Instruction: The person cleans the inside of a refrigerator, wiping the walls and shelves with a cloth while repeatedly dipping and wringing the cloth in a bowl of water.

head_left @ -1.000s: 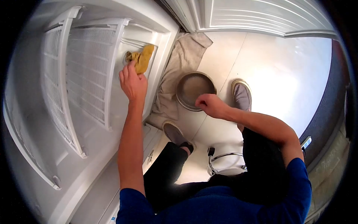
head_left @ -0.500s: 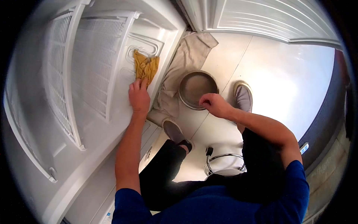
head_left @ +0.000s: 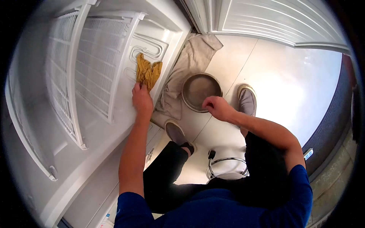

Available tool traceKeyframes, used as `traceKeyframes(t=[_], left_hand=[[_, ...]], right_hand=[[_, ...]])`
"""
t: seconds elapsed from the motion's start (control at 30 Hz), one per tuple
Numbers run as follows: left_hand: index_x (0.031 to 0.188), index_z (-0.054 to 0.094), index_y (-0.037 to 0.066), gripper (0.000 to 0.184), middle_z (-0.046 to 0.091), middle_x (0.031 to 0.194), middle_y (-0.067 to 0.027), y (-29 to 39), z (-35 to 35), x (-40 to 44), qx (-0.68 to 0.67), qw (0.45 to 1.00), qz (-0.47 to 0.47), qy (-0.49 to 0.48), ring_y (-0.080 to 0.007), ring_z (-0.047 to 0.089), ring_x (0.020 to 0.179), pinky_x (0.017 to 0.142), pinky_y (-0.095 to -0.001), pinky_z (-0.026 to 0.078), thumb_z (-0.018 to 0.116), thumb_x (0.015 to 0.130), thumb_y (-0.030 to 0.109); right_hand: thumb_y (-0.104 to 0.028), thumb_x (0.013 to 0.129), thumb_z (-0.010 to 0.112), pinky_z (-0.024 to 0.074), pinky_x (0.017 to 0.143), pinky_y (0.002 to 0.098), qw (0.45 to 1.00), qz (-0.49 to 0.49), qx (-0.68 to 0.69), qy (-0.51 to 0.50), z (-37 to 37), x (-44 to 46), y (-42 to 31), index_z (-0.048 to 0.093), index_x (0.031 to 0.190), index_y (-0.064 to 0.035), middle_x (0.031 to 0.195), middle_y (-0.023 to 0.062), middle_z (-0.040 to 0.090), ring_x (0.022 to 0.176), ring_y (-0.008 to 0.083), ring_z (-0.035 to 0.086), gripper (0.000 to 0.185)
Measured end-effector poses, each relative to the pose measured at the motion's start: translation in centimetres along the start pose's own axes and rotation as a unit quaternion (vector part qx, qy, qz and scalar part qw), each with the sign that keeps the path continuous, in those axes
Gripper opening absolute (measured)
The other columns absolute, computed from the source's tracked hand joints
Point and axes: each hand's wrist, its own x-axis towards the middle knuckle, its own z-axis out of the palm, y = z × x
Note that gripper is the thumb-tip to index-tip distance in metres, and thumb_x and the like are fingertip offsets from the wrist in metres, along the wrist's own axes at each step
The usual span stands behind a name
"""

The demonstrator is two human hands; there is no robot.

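Observation:
My left hand [head_left: 142,100] grips the lower end of a mustard-yellow cloth [head_left: 149,72] with its fingers closed. The cloth lies bunched on the white inner floor of the refrigerator [head_left: 129,87], beside looped grooves moulded in the liner. Over the near rim of a round metal basin [head_left: 199,90] hovers my right hand [head_left: 219,108], its fingers curled in and nothing visible in them. Murky greyish-brown liquid appears to fill the basin, which stands on the floor.
White wire shelves [head_left: 99,60] stand inside the refrigerator, left of the cloth. A crumpled beige cloth [head_left: 195,53] lies on the floor along its edge. The open ribbed door [head_left: 266,22] is at the top. My shoes [head_left: 247,99] flank the basin; a chrome-framed stool [head_left: 227,161] is beneath me.
My left hand and the yellow cloth have shifted only slightly, the cloth's folds changing a little. My right hand stays almost still above the basin's rim.

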Motion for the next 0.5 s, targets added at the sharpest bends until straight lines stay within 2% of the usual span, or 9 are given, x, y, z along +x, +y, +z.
traceKeyframes(t=[0.07, 0.13, 0.27, 0.37, 0.43, 0.47, 0.5], left_hand=[[0.103, 0.066, -0.001, 0.021, 0.054, 0.124, -0.0177, -0.3, -0.2, -0.4, 0.001, 1.000, 0.018, 0.014, -0.0369, 0.052, 0.117, 0.092, -0.0445, 0.050, 0.056, 0.084, -0.001], [0.106, 0.068, -0.001, 0.026, 0.053, 0.129, -0.0193, -0.3, -0.9, -1.4, 0.036, 0.997, 0.071, -0.022, -0.0382, 0.050, 0.117, 0.093, -0.0441, 0.049, 0.055, 0.084, -0.003], [0.107, 0.069, 0.000, 0.028, 0.051, 0.132, -0.0197, -0.6, -1.9, -1.8, 0.020, 0.997, 0.052, -0.049, -0.0392, 0.050, 0.116, 0.093, -0.0442, 0.049, 0.056, 0.082, -0.004], [0.103, 0.068, 0.001, 0.028, 0.053, 0.133, -0.0197, -1.7, -1.0, -0.9, -0.030, 0.998, 0.031, -0.047, -0.0387, 0.051, 0.119, 0.097, -0.0445, 0.048, 0.064, 0.075, -0.003], [0.107, 0.066, 0.001, 0.033, 0.058, 0.122, -0.0183, -2.1, -1.1, 0.3, -0.110, 0.993, -0.022, -0.040, -0.0371, 0.053, 0.115, 0.099, -0.0449, 0.046, 0.065, 0.074, -0.001], [0.107, 0.066, 0.001, 0.033, 0.058, 0.122, -0.0183, -2.1, -0.8, 0.6, -0.110, 0.993, -0.020, -0.041, -0.0371, 0.053, 0.115, 0.099, -0.0449, 0.046, 0.065, 0.074, -0.001], [0.111, 0.065, 0.003, 0.038, 0.058, 0.119, -0.0175, -0.8, -2.4, 0.8, -0.125, 0.991, -0.032, 0.038, -0.0371, 0.052, 0.114, 0.099, -0.0451, 0.044, 0.065, 0.073, -0.002]], right_hand=[[-0.005, 0.084, 0.059, 0.0531, 0.076, 0.0416, 1.000, -0.005, 0.002, -0.004, 0.0, 0.0, -0.1, 0.069, 0.093, -0.0014, 0.089, 0.0192, 0.069, 0.085, 0.0362, 0.068, 0.014], [-0.005, 0.084, 0.059, 0.0531, 0.076, 0.0415, 1.000, -0.009, 0.007, -0.013, 0.1, 0.0, -0.2, 0.069, 0.093, -0.0016, 0.089, 0.0193, 0.069, 0.085, 0.0362, 0.068, 0.014], [-0.007, 0.085, 0.061, 0.0530, 0.076, 0.0423, 1.000, -0.022, 0.001, -0.006, 0.0, -0.1, -0.7, 0.069, 0.094, -0.0022, 0.090, 0.0195, 0.069, 0.085, 0.0367, 0.067, 0.013], [-0.007, 0.085, 0.061, 0.0531, 0.077, 0.0423, 1.000, -0.008, 0.004, -0.016, -0.1, -0.4, -1.2, 0.069, 0.093, -0.0021, 0.091, 0.0191, 0.069, 0.086, 0.0365, 0.067, 0.013], [-0.007, 0.085, 0.061, 0.0532, 0.077, 0.0422, 1.000, -0.002, 0.004, -0.025, -0.4, -0.2, -0.8, 0.069, 0.093, -0.0019, 0.092, 0.0188, 0.069, 0.087, 0.0363, 0.067, 0.013], [-0.008, 0.085, 0.060, 0.0532, 0.078, 0.0421, 1.000, -0.021, -0.002, -0.017, -0.3, -0.2, -0.2, 0.069, 0.094, -0.0018, 0.093, 0.0187, 0.069, 0.087, 0.0361, 0.067, 0.014], [-0.008, 0.085, 0.060, 0.0532, 0.078, 0.0420, 0.999, -0.037, -0.006, -0.011, -0.1, -0.4, 0.3, 0.069, 0.094, -0.0017, 0.093, 0.0187, 0.069, 0.088, 0.0360, 0.067, 0.014]])
